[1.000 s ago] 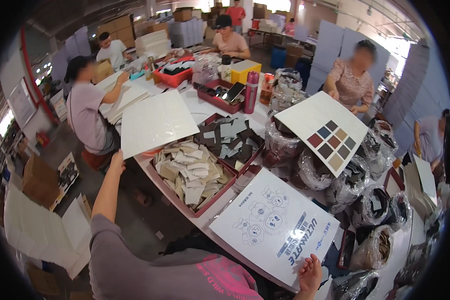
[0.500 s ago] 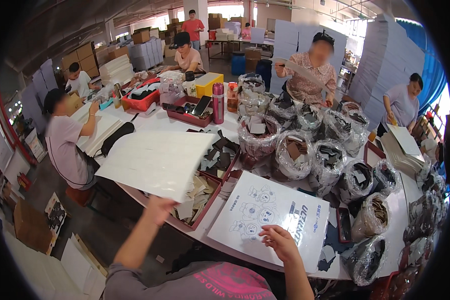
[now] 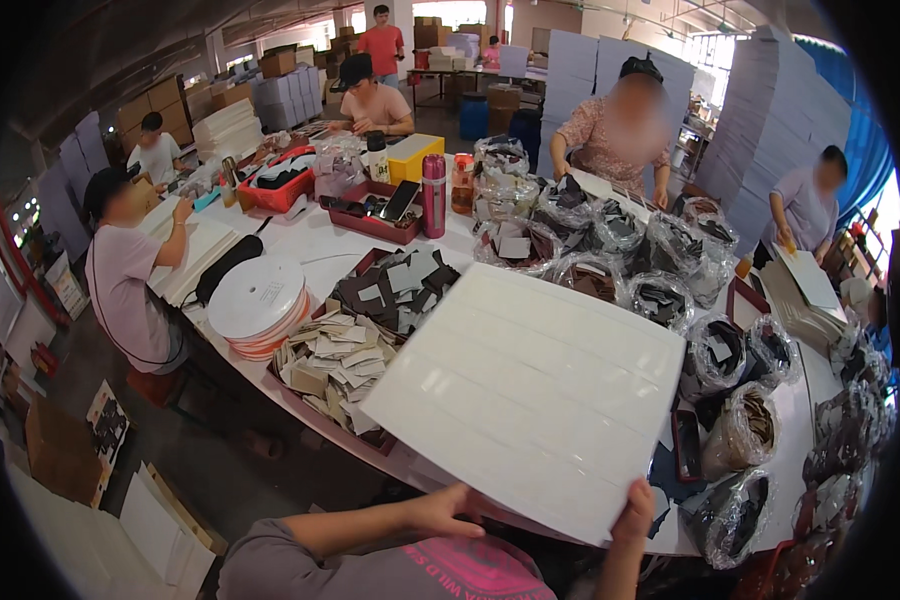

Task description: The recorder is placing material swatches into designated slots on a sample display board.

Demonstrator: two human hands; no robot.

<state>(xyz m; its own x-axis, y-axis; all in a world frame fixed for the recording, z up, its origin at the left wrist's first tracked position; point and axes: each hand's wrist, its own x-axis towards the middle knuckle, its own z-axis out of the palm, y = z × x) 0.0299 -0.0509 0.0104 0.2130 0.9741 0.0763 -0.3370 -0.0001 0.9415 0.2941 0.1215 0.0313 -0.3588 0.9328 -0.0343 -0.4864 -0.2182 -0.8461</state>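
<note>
- From the head view, my right hand (image 3: 632,515) is closed on the near right corner of a white board (image 3: 535,400), thumb along the edge; the rest of its fingers are partly hidden, so I cannot tell how far under they reach.
- My left hand (image 3: 448,510) is at the near edge, left of my right, thumb spread well away from the fingers; I see no pinch there, and cannot tell whether any fingertips bear on the underside.
- The board lies forward of both hands, over the near side of the table (image 3: 310,240), tilted. It looks close to square; its near edge, running from far left to near right, seems slightly the longest, though the lens bends it.
- My right hand is the nearer one, touching its corner; the far left corner points away from me.
- Left of the board are pale pieces (image 3: 340,360) and dark and grey pieces (image 3: 395,285); to its right stand plastic-lined buckets (image 3: 745,425) of pieces.
</note>
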